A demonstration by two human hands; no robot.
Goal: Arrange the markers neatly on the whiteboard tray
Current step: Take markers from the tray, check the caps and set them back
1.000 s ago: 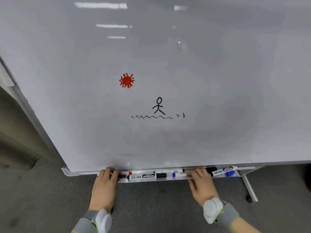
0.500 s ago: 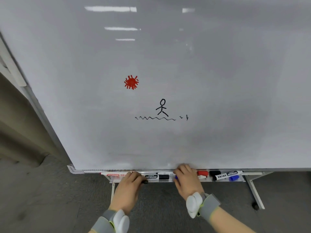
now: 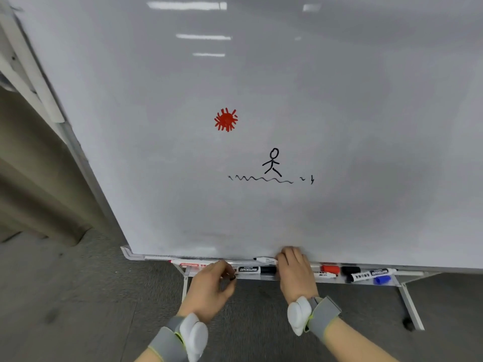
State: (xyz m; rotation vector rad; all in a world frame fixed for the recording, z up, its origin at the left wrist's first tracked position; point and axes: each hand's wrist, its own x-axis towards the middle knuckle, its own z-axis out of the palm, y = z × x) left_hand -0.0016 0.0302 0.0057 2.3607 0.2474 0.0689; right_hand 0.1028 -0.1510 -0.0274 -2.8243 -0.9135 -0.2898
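Markers lie along the whiteboard tray (image 3: 287,277), a narrow ledge under the bottom edge of the whiteboard (image 3: 261,100). L to R: red-label marker (image 3: 188,264) flat at the tray's left part; black WHITEBOARD marker (image 3: 254,269) lying lengthwise betw. the two hands; thin uncapped marker (image 3: 264,259) higher up, against the board's bottom edge, tip pointing left. Right of the hands: red cap (image 3: 330,269), black cap (image 3: 350,270), a white-barrelled marker (image 3: 325,275) below them, two black-label markers (image 3: 371,274) slightly skewed, blue cap (image 3: 381,280) at the front rim. This right group is bunched, not parallel.

Left hand (image 3: 211,288) sits in front of the tray, fingers curled, thumb and forefinger pinched on a small dark item (image 3: 232,277), looks like a marker cap or tip, can't confirm which. Hand is just beside the left end of the black WHITEBOARD marker; contact w/ it not clear.

Right hand (image 3: 296,273) lies over the tray, fingers reaching up to the board edge, closed round the rear end of the thin uncapped marker; barrel emerges leftward from under the fingers.

Both wrists carry grey bands w/ white pods.

Board shows a red sun drawing (image 3: 226,119), black stick figure (image 3: 272,162) over a wavy line (image 3: 261,178). Grey carpet (image 3: 78,296) below; stand leg (image 3: 411,307) at right
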